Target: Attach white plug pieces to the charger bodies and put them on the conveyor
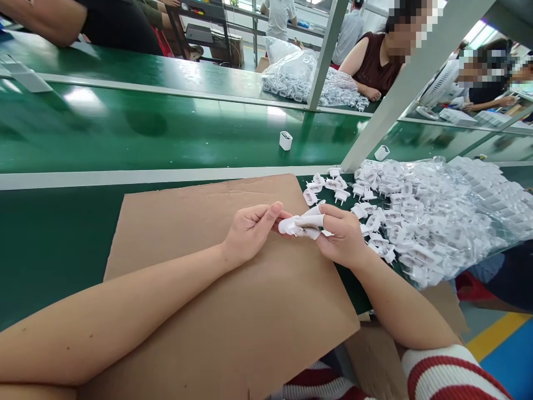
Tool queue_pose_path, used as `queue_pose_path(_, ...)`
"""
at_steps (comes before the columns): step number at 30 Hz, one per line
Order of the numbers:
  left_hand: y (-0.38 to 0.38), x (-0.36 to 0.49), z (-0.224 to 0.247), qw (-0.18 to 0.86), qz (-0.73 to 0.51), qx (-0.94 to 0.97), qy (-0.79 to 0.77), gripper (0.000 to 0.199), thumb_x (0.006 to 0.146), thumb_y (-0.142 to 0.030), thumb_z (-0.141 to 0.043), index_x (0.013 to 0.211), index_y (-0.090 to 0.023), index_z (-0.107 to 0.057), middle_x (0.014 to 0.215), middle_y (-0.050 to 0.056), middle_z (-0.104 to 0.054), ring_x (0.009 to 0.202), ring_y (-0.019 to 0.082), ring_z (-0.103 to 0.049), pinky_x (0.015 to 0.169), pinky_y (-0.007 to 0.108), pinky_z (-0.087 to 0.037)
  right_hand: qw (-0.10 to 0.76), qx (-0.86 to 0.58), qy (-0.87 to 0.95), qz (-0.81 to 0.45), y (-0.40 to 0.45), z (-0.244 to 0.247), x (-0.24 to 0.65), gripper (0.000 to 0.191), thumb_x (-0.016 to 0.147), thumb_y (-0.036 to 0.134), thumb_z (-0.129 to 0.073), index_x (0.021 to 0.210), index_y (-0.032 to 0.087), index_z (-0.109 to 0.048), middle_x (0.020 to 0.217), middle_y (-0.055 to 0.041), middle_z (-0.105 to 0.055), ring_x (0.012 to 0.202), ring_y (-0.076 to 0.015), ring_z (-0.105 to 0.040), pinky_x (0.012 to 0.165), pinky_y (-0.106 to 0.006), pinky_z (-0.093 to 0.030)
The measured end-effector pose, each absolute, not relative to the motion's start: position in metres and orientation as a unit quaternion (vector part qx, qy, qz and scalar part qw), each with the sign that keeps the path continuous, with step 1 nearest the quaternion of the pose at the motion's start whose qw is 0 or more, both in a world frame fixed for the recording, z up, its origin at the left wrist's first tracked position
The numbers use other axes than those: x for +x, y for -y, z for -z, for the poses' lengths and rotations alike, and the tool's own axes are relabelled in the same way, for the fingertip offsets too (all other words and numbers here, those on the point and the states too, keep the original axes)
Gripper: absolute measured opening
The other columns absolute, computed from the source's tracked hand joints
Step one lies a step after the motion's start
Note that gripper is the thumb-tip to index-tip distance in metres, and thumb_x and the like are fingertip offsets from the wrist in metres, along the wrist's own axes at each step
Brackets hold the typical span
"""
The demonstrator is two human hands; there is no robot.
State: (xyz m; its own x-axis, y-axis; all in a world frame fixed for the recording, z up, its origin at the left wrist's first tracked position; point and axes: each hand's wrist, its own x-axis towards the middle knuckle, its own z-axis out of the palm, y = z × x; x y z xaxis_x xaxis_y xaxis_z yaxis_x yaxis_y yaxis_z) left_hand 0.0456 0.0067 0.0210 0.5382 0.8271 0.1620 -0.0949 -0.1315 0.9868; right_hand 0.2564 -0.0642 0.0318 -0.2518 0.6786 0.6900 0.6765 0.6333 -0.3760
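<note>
Head view. The landmark is the cardboard sheet [225, 322], laid on the green worktop, presumably to give the forearms and parts a clean, non-slip surface.

Left hand [253, 232]: positioned above the sheet's far right area, fingertips at the near end of a small white part [287, 226]. It appears to steady that end; whether the fingers are fully closed cannot be determined.

Right hand [343, 232]: above the sheet's right edge, fingertips in white finger covers [315, 220], pinching the same part. The covers probably protect the surface or improve grip. Fingers hide most of the part.

Supply: loose white plug pieces [310, 197] lie just beyond the sheet's far right corner; the larger pile [416, 216] extends rightward, apparently for short right-hand reach. One white housing [285, 141] stands on the green belt [175, 130] beyond the sheet.
</note>
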Motion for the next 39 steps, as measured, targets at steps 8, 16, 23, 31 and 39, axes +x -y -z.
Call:
queue_pose_path(8, -0.008, 0.046, -0.015, 0.611, -0.41, 0.634, -0.236, 0.04, 0.097, -0.053, -0.07, 0.094, -0.014, -0.082, 0.084, 0.007, -0.081, 0.075, 0.02, -0.077, 0.075, 0.03, -0.066, 0.437, -0.439, 0.785, -0.014, 0.063, -0.032, 0.257, 0.025, 0.093, 0.01, -0.063, 0.108, 0.025, -0.076, 0.082, -0.0026, -0.069, 0.067, -0.0144, -0.063, 0.058, -0.027, -0.05)
queue_pose_path(16, -0.01, 0.046, -0.01, 0.625, -0.399, 0.643, -0.192, 0.025, 0.094, -0.03, -0.075, 0.115, -0.016, -0.082, 0.109, 0.01, -0.082, 0.099, 0.024, -0.079, 0.096, 0.037, -0.066, 0.459, -0.458, 0.761, -0.012, 0.061, -0.033, 0.261, 0.025, 0.09, 0.009, -0.066, 0.105, 0.026, -0.077, 0.079, -0.0002, -0.067, 0.066, -0.0128, -0.062, 0.054, -0.025, -0.046)
queue_pose_path(23, -0.016, 0.041, -0.008, 0.678, -0.375, 0.611, -0.161, 0.033, 0.089, -0.023, -0.069, 0.118, -0.019, -0.083, 0.109, 0.009, -0.082, 0.106, 0.029, -0.077, 0.102, 0.046, -0.063, 0.456, -0.471, 0.755, -0.021, 0.061, -0.035, 0.262, 0.023, 0.089, 0.008, -0.066, 0.1, 0.025, -0.077, 0.076, 0.001, -0.064, 0.062, -0.0117, -0.057, 0.052, -0.025, -0.042)
queue_pose_path(31, -0.019, 0.042, -0.006, 0.674, -0.328, 0.625, -0.218, 0.036, 0.084, -0.025, -0.061, 0.112, -0.017, -0.08, 0.11, 0.01, -0.08, 0.1, 0.028, -0.077, 0.095, 0.043, -0.063, 0.414, -0.458, 0.78, -0.1, 0.061, -0.036, 0.262, 0.016, 0.096, 0.023, -0.071, 0.111, 0.025, -0.076, 0.091, -0.0036, -0.067, 0.079, -0.0154, -0.065, 0.069, -0.029, -0.054)
queue_pose_path(39, -0.163, 0.076, -0.013, 0.255, -0.412, 0.682, -0.548, 0.062, 0.083, -0.025, -0.072, 0.14, -0.009, -0.055, 0.146, 0.021, -0.055, 0.131, 0.032, -0.058, 0.116, 0.043, -0.043, 0.531, -0.55, 0.588, -0.263, 0.059, -0.036, 0.253, 0.024, 0.083, 0.039, -0.085, 0.101, 0.024, -0.08, 0.093, -0.0037, -0.076, 0.079, -0.017, -0.073, 0.076, -0.033, -0.064)
